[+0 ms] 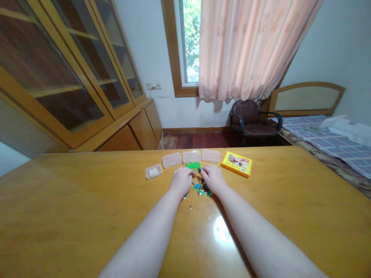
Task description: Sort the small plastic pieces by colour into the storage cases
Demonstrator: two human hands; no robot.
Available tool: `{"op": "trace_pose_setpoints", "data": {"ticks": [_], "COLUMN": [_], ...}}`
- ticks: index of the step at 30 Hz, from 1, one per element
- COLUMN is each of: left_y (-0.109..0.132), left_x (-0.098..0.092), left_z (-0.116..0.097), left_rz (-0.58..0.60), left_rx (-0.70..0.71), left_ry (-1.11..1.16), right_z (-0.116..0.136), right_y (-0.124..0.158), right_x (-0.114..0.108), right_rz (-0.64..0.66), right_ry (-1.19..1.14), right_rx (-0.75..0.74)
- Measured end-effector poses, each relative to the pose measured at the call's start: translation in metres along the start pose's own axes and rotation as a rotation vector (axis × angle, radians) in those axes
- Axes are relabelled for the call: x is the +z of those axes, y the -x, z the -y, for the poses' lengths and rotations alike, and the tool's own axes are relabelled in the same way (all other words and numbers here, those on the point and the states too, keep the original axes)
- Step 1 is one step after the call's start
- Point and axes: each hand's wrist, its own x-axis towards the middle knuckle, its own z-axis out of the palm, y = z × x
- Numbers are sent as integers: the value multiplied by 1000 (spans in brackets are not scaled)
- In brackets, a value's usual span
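My left hand (181, 181) and my right hand (213, 178) rest curled on the yellow wooden table (87, 200), fingertips close together above a scatter of tiny plastic building bricks. A cluster of green bricks (193, 166) lies just beyond my fingertips, and a mixed pile of blue, brown and teal bricks (203, 189) lies just below them. A small dark piece (199, 170) sits at my right fingertips, but I cannot tell whether it is held. Several clear plastic lidded boxes (191, 156) stand in an arc beyond the hands, with a yellow printed box (236, 163) to the right.
A wooden cabinet with glass doors (69, 65) stands to the left of the table. Beyond the far edge are a dark office chair (252, 119) and a wall window with a pink curtain (246, 46). A bed with a checked sheet (327, 143) lies to the right.
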Motion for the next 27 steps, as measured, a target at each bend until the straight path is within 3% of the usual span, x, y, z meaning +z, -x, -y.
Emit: {"op": "trace_pose_setpoints", "data": {"ticks": [12, 27], "left_y": [-1, -1], "left_x": [3, 3], "left_z": [2, 2], "left_rz": [-8, -1], "left_rx": [-8, -18], "left_ry": [35, 61], "right_z": [-2, -2], "right_y": [-1, 0], "right_x": [0, 0], "right_rz": [-14, -33], "right_ry": [114, 104], "right_rx": [93, 94]}}
